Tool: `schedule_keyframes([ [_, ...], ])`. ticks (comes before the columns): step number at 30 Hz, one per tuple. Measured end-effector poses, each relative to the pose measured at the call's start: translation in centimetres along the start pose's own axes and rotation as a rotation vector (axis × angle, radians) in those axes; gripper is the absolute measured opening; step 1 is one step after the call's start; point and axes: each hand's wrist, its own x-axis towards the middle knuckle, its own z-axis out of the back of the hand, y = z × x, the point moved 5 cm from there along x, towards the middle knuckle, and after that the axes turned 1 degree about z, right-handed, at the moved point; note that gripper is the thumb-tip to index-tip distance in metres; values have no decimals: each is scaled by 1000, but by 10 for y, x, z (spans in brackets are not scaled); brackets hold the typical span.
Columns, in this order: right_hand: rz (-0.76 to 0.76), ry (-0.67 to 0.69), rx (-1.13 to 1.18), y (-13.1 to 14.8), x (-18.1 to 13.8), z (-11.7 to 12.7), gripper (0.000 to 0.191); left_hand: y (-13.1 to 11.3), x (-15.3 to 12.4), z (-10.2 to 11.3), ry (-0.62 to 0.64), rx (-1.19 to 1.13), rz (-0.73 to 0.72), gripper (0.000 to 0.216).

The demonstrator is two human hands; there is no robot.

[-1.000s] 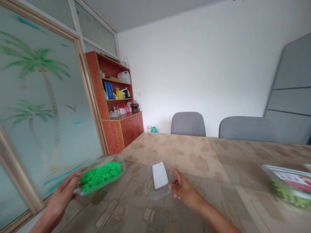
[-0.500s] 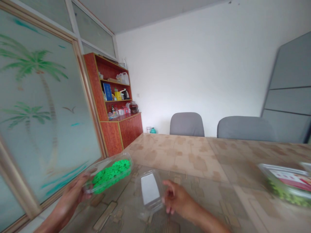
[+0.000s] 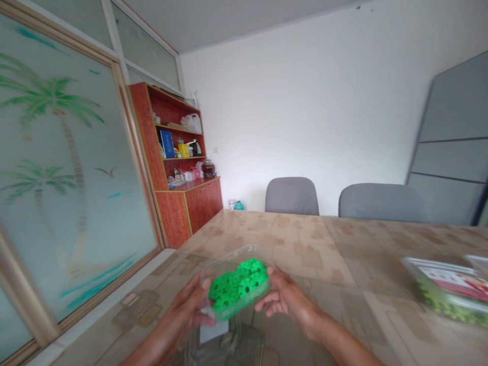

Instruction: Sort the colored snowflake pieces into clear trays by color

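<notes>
A clear plastic box (image 3: pixel 263 250) full of green flower-shaped pieces (image 3: pixel 244 282) is held tilted above the table. My left hand (image 3: pixel 192 302) grips its left end, fingers closed around the wall. At the right end, my right hand (image 3: pixel 284 297) has its upper fingertip against the corner, with the other fingers curled loosely below the edge. Under the box, partly hidden by it and my left hand, lies a clear plastic lid or tray (image 3: pixel 232 343) with a white label (image 3: pixel 213 330).
Another clear box (image 3: pixel 438 300) with light green pieces and a red-and-white label stands at the right of the patterned table (image 3: pixel 297 239). Two grey chairs (image 3: pixel 292 195) are behind the table. A wooden cabinet (image 3: pixel 171 203) and a frosted glass door (image 3: pixel 76 203) are at left.
The box of green pieces has moved right and nearer, from the far left to over the labelled clear piece. My right hand has come to the box's right end.
</notes>
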Motion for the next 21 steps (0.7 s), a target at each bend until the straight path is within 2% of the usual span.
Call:
schedule_keyframes([
  [3,2,-11,159,8,-8,13,39,14,5,-13,68,111,-80,77],
  [5,4,-63,184,15,-12,29,31,18,3,-16,48,335,-221,71],
  [7,6,-165,174,21,-14,50,27,21,-3,-21,95,621,-380,65],
  [11,14,-316,157,24,-17,82,22,32,-20,-41,514,1045,-605,58],
  [12,19,-329,156,23,-17,86,21,33,-21,-41,569,1091,-627,55],
  [13,22,-335,155,21,-18,87,20,34,-21,-38,583,1118,-637,52],
  [16,25,-296,150,14,-21,83,21,31,-15,-12,487,1152,-614,50],
  [21,18,-211,148,6,-23,66,20,25,-2,58,387,1162,-520,47],
])
